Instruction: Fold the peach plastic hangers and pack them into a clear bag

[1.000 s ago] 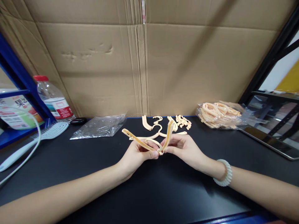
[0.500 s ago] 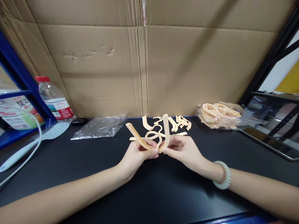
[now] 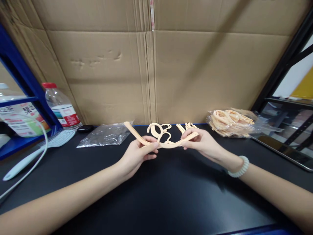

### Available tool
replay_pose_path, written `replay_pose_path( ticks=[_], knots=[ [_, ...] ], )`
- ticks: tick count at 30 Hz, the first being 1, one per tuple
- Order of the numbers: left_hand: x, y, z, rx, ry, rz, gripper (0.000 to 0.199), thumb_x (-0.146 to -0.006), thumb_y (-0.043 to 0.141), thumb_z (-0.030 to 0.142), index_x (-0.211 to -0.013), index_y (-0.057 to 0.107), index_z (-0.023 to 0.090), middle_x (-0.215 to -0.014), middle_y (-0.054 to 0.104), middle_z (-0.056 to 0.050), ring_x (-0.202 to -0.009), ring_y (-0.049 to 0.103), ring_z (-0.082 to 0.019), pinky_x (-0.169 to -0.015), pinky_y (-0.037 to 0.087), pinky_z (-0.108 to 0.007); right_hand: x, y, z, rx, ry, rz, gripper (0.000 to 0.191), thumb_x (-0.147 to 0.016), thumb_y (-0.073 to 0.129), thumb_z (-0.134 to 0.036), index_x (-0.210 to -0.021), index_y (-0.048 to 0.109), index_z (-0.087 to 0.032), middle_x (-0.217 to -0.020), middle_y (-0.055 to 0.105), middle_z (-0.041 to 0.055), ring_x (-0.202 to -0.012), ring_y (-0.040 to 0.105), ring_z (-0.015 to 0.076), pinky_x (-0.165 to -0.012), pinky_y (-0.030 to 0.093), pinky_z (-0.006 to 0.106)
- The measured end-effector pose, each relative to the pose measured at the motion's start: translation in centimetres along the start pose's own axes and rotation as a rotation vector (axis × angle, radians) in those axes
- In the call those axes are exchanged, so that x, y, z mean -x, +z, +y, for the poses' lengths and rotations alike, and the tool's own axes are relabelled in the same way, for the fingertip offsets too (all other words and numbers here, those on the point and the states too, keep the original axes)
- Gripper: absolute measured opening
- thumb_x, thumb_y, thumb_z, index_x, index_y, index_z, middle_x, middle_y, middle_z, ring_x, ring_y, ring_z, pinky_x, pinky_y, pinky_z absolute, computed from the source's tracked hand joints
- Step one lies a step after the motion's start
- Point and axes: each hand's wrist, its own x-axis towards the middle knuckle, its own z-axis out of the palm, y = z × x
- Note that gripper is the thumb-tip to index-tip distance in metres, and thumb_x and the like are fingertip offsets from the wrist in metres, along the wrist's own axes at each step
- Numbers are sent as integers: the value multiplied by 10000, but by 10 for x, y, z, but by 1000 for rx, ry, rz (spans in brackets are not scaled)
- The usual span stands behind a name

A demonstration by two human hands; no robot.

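Above the black table, both hands hold a peach plastic folding clothes hanger point(image 3: 168, 145), its two arms spread in a shallow curve and its round hook upright. My left hand point(image 3: 144, 148) pinches it near the middle, below the hook, with the left arm rising past the fingers. Out on the other arm, my right hand point(image 3: 199, 140) closes thumb and fingers around it close to the tip. Behind lie loose hanger hooks point(image 3: 167, 125) and straight hanger arms point(image 3: 180, 128), partly covered by the held hanger. Small parts point(image 3: 190, 125) are half hidden by my right hand.
A clear bag of hanger parts point(image 3: 230, 122) sits at the back right, beside a phone-like dark slab point(image 3: 281, 150). To the left are a flat clear bag point(image 3: 104, 134), a hairbrush point(image 3: 61, 138), a red-capped bottle point(image 3: 62, 109) and a white cable point(image 3: 45, 147). Cardboard point(image 3: 110, 81) stands behind.
The hanger's right arm has swung outward and down, from nearly upright to nearly flat. My right hand has shifted from the centre to that arm's outer part; the hanger sits a little higher.
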Motion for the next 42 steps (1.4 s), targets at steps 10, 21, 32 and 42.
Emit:
replay_pose_path(
  ticks=[10, 21, 32, 42],
  knots=[
    [-34, -45, 29, -54, -11, -41, 152, -672, 779, 100, -777, 672, 121, -740, 679, -26, -713, 660, -101, -696, 542, -170, -10, -39, -17, 623, -78, -126, 208, -716, 747, -359, -786, 683, -175, -817, 705, 42, -792, 645, 202, -709, 491, 319],
    [-44, -66, 30, -1121, 450, -366, 175, -729, 733, 328, -749, 662, 169, -755, 676, -19, -702, 611, -169, -652, 448, -268, -14, -56, -16, 925, -161, -279, 163, -775, 698, -344, -764, 659, -186, -811, 691, 35, -763, 618, 185, -699, 439, 302],
    [-45, -66, 21, -1171, 578, -469, 108, -769, 663, 282, -726, 630, 188, -860, 663, -30, -788, 601, -176, -743, 449, -288, -14, -54, -5, 997, -167, -335, 184, -816, 640, -360, -745, 647, -190, -785, 661, 36, -761, 588, 182, -748, 436, 322],
    [-45, -67, 14, -1156, 549, -407, 114, -777, 637, 282, -838, 644, 185, -832, 654, -21, -761, 589, -168, -710, 443, -274, -15, -53, 0, 997, -206, -327, 137, -826, 613, -296, -753, 632, -182, -804, 654, 45, -739, 582, 169, -705, 449, 301]
  ],
)
